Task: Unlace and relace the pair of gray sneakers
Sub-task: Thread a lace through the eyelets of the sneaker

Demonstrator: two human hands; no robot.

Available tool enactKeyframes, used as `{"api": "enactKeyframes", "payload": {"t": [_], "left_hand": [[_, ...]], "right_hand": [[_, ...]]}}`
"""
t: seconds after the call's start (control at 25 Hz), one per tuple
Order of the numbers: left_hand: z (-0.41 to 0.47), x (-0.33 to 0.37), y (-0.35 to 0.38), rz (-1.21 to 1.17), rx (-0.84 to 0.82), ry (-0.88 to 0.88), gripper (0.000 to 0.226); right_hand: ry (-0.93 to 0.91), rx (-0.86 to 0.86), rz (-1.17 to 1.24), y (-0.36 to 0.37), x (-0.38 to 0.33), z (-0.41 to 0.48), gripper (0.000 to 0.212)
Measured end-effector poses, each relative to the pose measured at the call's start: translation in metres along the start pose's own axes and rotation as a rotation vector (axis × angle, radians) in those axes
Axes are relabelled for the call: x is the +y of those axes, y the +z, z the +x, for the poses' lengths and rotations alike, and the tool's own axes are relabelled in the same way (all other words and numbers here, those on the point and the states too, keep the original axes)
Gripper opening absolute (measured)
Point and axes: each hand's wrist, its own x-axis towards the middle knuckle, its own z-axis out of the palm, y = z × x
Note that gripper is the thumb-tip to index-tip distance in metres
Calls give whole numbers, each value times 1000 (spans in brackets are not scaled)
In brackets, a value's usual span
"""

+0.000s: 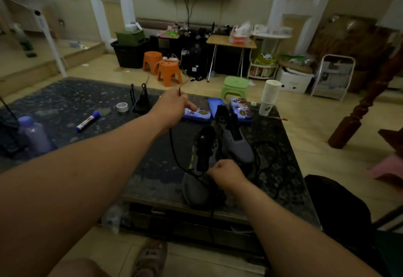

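Note:
Two gray sneakers stand on the dark table (65,102). The near sneaker (196,187) points toward me, its black tongue raised. The far sneaker (235,143) lies just behind it, toe to the right. My left hand (172,104) is stretched out and raised above the table, pinching the end of a black lace (174,148) that runs down to the near sneaker. My right hand (226,173) is curled at the near sneaker's eyelets, holding the lace there. A second loose black lace (265,157) lies coiled on the table right of the far sneaker.
A blue marker (88,121), a tape roll (121,107), a purple bottle (36,134), blue tins (197,113) and a stack of paper cups (269,97) sit on the table. Orange stools (169,73) and a green stool (234,87) stand on the floor beyond.

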Motion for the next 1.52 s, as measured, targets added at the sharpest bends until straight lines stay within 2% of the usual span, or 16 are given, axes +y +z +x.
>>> {"api": "enactKeyframes", "payload": {"t": [0.08, 0.2, 0.28, 0.4, 0.6, 0.72, 0.96, 1.0, 1.08, 1.16, 1.24, 1.32, 1.36, 1.4, 1.52], "left_hand": [[-13, 9, 2, -50, -43, 33, 33], [-27, 44, 2, -154, -126, 87, 37], [-29, 74, 1, -196, -151, 148, 37], [-31, 122, -4, -213, -178, 249, 35], [-37, 145, -13, -191, -243, 194, 35], [-40, 134, -17, -232, -293, 113, 37], [-43, 123, -26, -236, -277, 145, 37], [-42, 123, -26, -221, -264, 146, 37], [-41, 122, -27, -223, -235, 143, 38], [-39, 116, -30, -282, -219, 123, 38], [-36, 111, -30, -387, -220, 88, 35], [-34, 114, -24, -513, -208, 42, 34], [-33, 118, -21, -568, -198, 17, 35], [-31, 119, -18, -607, -192, -2, 37], [-15, 117, -12, -665, -159, -32, 40]], "right_hand": [[33, -24, 218, -31, -23, -8, 19], [-76, -51, 417, -95, -81, -25, 15], [-203, -13, 323, -134, -126, -40, 11], [-345, 5, 122, -179, -183, -71, 21], [-413, 99, -172, -207, -222, -98, 19], [-455, 120, -213, -202, -222, -98, 17], [-585, 224, -109, -190, -223, -94, 5], [-605, 220, -48, -189, -224, -93, 3], [-621, 250, 203, -188, -220, -86, 11], [-547, 254, 372, -182, -204, -79, 19], [-449, 171, 157, -165, -170, -65, 27], [-394, -17, -94, -133, -134, -52, 47], [-379, -75, -116, -117, -122, -45, 54], [-377, -100, -75, -100, -111, -36, 53], [-365, -84, -66, -67, -89, -15, 30]]}}
